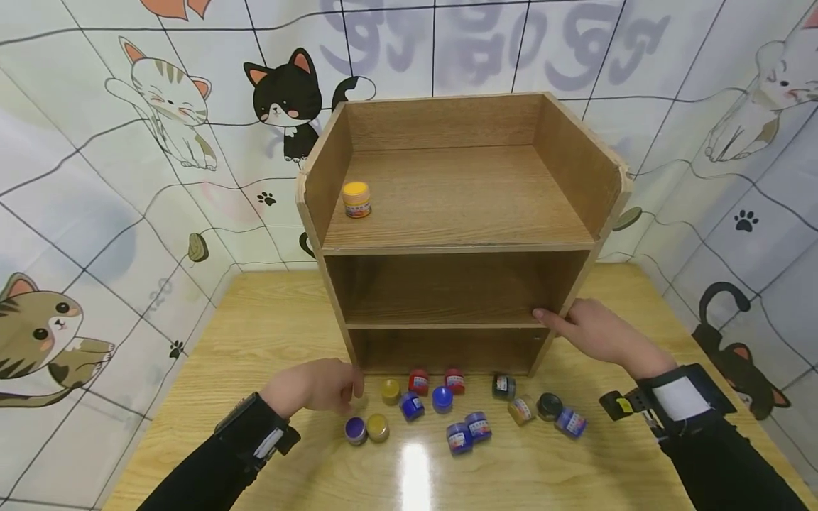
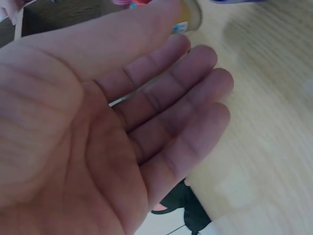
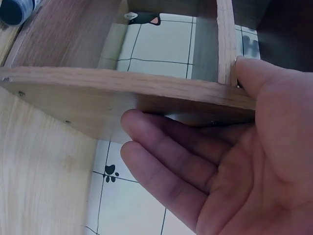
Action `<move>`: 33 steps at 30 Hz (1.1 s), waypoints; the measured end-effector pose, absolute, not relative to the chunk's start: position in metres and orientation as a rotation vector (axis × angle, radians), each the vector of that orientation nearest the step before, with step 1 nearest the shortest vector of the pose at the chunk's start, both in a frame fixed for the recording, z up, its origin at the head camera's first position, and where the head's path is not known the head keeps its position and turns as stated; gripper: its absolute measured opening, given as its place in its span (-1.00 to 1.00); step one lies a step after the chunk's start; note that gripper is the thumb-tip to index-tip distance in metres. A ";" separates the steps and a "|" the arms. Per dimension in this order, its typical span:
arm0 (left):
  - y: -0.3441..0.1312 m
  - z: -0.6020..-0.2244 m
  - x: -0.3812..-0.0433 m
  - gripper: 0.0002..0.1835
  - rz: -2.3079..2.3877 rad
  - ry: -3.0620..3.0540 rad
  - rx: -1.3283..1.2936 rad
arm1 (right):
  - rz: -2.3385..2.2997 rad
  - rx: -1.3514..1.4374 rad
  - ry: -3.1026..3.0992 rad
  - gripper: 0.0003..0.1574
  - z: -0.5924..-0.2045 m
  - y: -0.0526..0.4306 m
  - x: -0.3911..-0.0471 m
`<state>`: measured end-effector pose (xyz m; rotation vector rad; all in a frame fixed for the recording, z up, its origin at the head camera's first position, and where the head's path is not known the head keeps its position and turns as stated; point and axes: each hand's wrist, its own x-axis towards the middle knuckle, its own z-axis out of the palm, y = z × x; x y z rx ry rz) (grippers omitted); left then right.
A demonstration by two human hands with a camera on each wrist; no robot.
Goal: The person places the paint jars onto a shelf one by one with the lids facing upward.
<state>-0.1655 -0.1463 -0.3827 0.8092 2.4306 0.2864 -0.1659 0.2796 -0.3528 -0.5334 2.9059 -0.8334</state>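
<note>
While the right hand grips the shelf, centre right, the left hand, relaxed and empty, lower left, could scatter jars by brushing them.

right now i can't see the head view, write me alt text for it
A person's right hand holds the side of a wooden shelf unit on a table; the left hand, fingers pointing down, is beside scattered small jars. One yellow-lidded jar stands on the unit's top shelf.
</note>
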 end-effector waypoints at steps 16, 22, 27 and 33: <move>-0.145 -0.411 -0.156 -0.53 0.315 2.361 0.752 | -0.700 -0.489 3.073 -0.32 -0.358 0.285 -0.173; -0.142 -0.414 -0.153 -0.54 0.305 2.360 0.743 | -0.671 -0.575 3.106 -0.39 -0.359 0.283 -0.174; -0.142 -0.416 -0.152 -0.56 0.320 2.357 0.753 | -0.682 -0.581 3.115 -0.38 -0.361 0.282 -0.176; -0.143 -0.417 -0.153 -0.60 0.391 2.341 0.812 | -0.652 -0.560 3.131 -0.39 -0.362 0.284 -0.177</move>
